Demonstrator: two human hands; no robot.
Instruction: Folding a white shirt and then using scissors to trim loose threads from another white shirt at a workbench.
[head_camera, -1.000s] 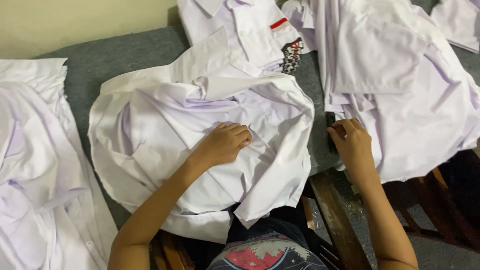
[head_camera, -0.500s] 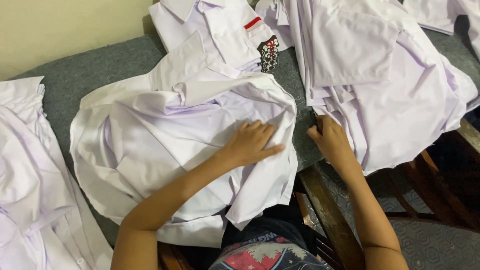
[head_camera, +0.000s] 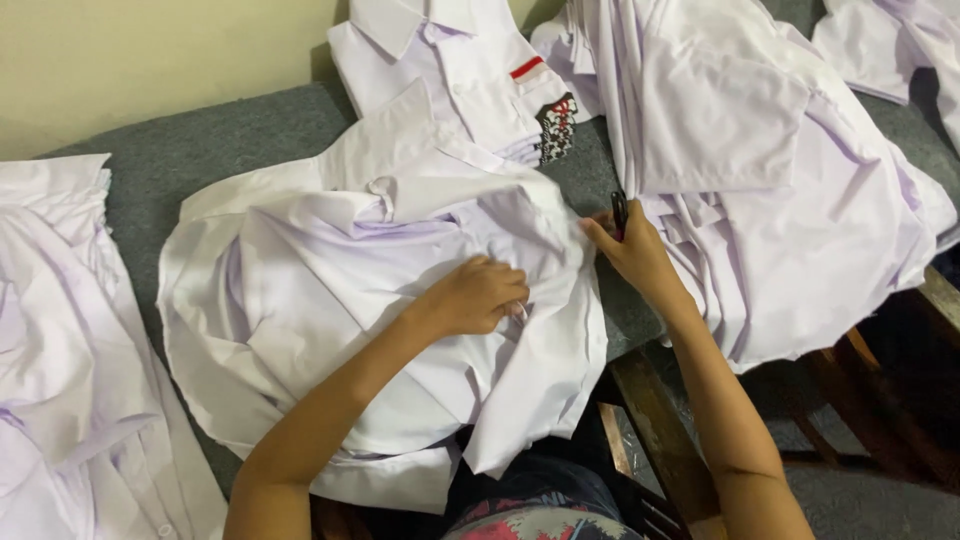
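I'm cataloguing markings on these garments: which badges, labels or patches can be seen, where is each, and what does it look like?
Red strip patch: on the chest of the folded white shirt at the top centre, a small slanted bar, red.
Dark badge: on that same shirt's lower edge, just above the right hand, a roughly rectangular patch, black with white and red marks.
No packages, signs or screens are visible.

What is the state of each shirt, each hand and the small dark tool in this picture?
middle shirt: crumpled, spread out.
left hand: pressing on the middle shirt.
right hand: gripping the dark tool, at the shirt's edge.
badge shirt: lying flat, collar up.
right pile of shirts: heaped loosely.
left shirts: laid out.
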